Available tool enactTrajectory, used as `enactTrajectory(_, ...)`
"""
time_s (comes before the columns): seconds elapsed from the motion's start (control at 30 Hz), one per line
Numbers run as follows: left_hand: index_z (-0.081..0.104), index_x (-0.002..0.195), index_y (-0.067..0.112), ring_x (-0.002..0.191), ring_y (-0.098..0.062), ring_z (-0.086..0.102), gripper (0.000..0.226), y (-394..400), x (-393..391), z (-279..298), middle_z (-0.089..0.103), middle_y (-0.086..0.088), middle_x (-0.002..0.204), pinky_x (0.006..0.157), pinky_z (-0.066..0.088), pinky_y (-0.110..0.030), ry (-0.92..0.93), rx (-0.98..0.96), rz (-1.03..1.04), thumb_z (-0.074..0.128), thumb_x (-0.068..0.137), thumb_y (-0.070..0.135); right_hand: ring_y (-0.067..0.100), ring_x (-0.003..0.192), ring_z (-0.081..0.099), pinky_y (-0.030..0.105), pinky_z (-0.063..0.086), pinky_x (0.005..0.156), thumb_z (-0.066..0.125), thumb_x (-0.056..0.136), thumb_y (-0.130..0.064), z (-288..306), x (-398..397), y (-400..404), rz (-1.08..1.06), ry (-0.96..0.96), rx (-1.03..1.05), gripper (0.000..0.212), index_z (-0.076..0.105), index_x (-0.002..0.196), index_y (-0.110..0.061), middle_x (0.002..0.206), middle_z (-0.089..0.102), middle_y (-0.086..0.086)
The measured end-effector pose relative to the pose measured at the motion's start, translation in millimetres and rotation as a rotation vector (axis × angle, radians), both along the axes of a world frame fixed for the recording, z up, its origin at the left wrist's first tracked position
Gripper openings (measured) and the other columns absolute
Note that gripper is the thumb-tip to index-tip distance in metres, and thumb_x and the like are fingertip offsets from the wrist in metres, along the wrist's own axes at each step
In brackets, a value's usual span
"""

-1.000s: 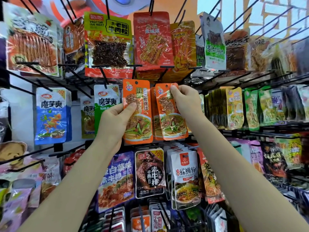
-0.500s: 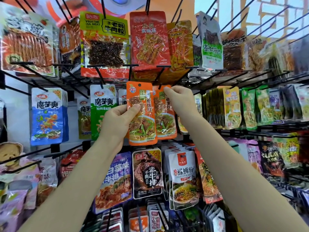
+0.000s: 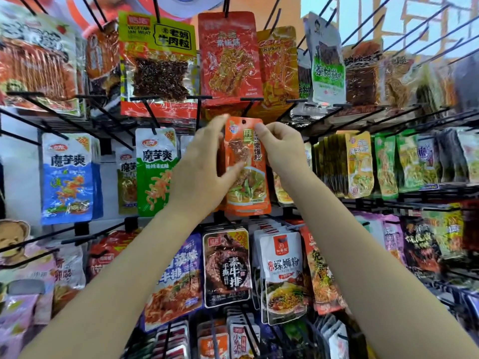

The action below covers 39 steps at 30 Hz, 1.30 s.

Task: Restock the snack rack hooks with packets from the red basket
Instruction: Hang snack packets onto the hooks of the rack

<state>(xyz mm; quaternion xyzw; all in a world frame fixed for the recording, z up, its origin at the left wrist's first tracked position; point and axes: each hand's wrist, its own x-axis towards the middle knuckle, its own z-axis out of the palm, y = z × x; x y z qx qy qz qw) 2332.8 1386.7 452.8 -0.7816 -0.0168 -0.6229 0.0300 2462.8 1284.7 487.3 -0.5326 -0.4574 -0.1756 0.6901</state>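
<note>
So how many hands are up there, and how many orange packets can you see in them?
hands: 2 (left hand, right hand)
orange packet: 1 showing in front; any behind it are hidden
total: 3

The orange packet (image 3: 247,167) is looking like shiny, smooth plastic. The hooks (image 3: 150,112) are looking like thin black metal. The white packet (image 3: 283,275) is looking shiny and crinkly too.
</note>
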Motion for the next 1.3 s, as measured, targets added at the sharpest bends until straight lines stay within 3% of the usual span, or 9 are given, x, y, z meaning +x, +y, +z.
enactTrajectory(0.07, 0.038, 0.153, 0.019, 0.138, -0.024, 0.04, 0.074, 6.0, 0.8, 2.4, 0.044, -0.008, 0.151, 0.108, 0.041, -0.043, 0.089, 0.216, 0.173, 0.066, 0.091, 0.049, 0.01, 0.064, 0.056, 0.038, 0.049, 0.064, 0.059, 0.1, -0.034, 1.3, 5.4, -0.4, -0.019, 0.016, -0.021, 0.033, 0.062, 0.075, -0.013, 0.065, 0.06, -0.006)
enactTrajectory(0.13, 0.035, 0.156, 0.024, 0.152, -0.025, 0.019, 0.072, 11.3, 2.6, 3.9, 0.024, -0.003, 0.166, 0.118, 0.025, -0.052, 0.22, 0.219, 0.244, 0.056, 0.095, 0.056, 0.017, 0.071, 0.06, 0.045, 0.054, 0.071, 0.059, 0.1, -0.036, 0.6, 8.3, 1.2, -0.026, 0.017, -0.036, 0.033, 0.065, 0.08, -0.009, 0.074, 0.064, 0.005)
enactTrajectory(0.37, 0.024, 0.16, 0.028, 0.156, -0.017, 0.003, 0.073, 15.7, 6.4, -5.2, 0.005, 0.008, 0.17, 0.124, 0.009, -0.046, 0.372, 0.139, 0.262, 0.042, 0.098, 0.061, 0.023, 0.068, 0.06, 0.042, 0.052, 0.068, 0.063, 0.097, -0.036, -3.8, 17.0, 7.3, -0.071, 0.013, -0.077, 0.04, 0.065, 0.086, 0.002, 0.073, 0.065, 0.01)
enactTrajectory(0.5, 0.022, 0.16, 0.029, 0.156, -0.016, 0.001, 0.073, 18.0, 10.0, -6.8, 0.005, 0.008, 0.17, 0.124, 0.009, -0.045, 0.412, 0.093, 0.278, 0.043, 0.098, 0.061, 0.013, 0.071, 0.051, 0.027, 0.041, 0.059, 0.067, 0.094, -0.031, -7.7, 13.8, 4.5, -0.51, -0.362, -0.031, 0.022, 0.059, 0.101, -0.012, 0.081, 0.053, -0.005)
enactTrajectory(0.63, 0.022, 0.159, 0.034, 0.156, -0.022, 0.003, 0.073, 13.9, 13.3, -3.1, 0.008, 0.004, 0.17, 0.122, 0.012, -0.048, 0.421, 0.125, 0.37, 0.043, 0.096, 0.064, 0.03, 0.102, 0.053, 0.041, 0.042, 0.077, 0.065, 0.093, -0.039, -29.2, 27.3, -0.9, -0.882, -0.634, -0.026, 0.027, 0.064, 0.11, -0.018, 0.109, 0.057, 0.009)
enactTrajectory(0.83, 0.014, 0.16, 0.036, 0.156, -0.026, 0.0, 0.073, 18.9, 25.2, -1.8, 0.004, 0.001, 0.17, 0.121, 0.016, -0.051, 0.466, 0.099, 0.469, 0.041, 0.098, 0.064, 0.035, 0.12, 0.047, 0.048, 0.043, 0.095, 0.052, 0.097, -0.048, -55.0, 42.2, 5.8, -0.693, -0.582, -0.213, 0.052, 0.053, 0.141, -0.02, 0.133, 0.053, 0.011)
enactTrajectory(1.07, 0.013, 0.16, 0.035, 0.156, -0.027, 0.003, 0.073, 19.2, 30.3, -3.2, 0.004, 0.0, 0.17, 0.121, 0.019, -0.054, 0.466, 0.083, 0.482, 0.04, 0.099, 0.065, 0.032, 0.128, 0.045, 0.044, 0.04, 0.104, 0.056, 0.099, -0.04, -55.2, 43.5, 5.8, -0.61, -0.6, -0.265, 0.054, 0.047, 0.146, -0.015, 0.139, 0.053, 0.01)
enactTrajectory(1.2, 0.02, 0.16, 0.033, 0.156, -0.026, 0.005, 0.07, 11.5, 22.5, -4.5, 0.007, -0.001, 0.17, 0.122, 0.017, -0.053, 0.446, 0.079, 0.407, 0.042, 0.1, 0.061, 0.025, 0.128, 0.045, 0.036, 0.039, 0.104, 0.06, 0.098, -0.037, -61.0, 38.1, -13.0, -0.498, -0.576, -0.258, 0.056, 0.043, 0.148, -0.017, 0.14, 0.052, 0.005)
enactTrajectory(1.3, 0.038, 0.154, 0.024, 0.154, -0.028, 0.018, 0.06, -8.0, 19.2, -15.7, 0.025, -0.007, 0.166, 0.123, 0.018, -0.051, 0.313, 0.151, 0.21, 0.047, 0.102, 0.051, 0.017, 0.129, 0.043, 0.021, 0.032, 0.098, 0.059, 0.1, -0.035, -76.4, 31.4, -40.6, -0.481, -0.536, -0.201, 0.05, 0.046, 0.145, -0.018, 0.139, 0.053, 0.001)
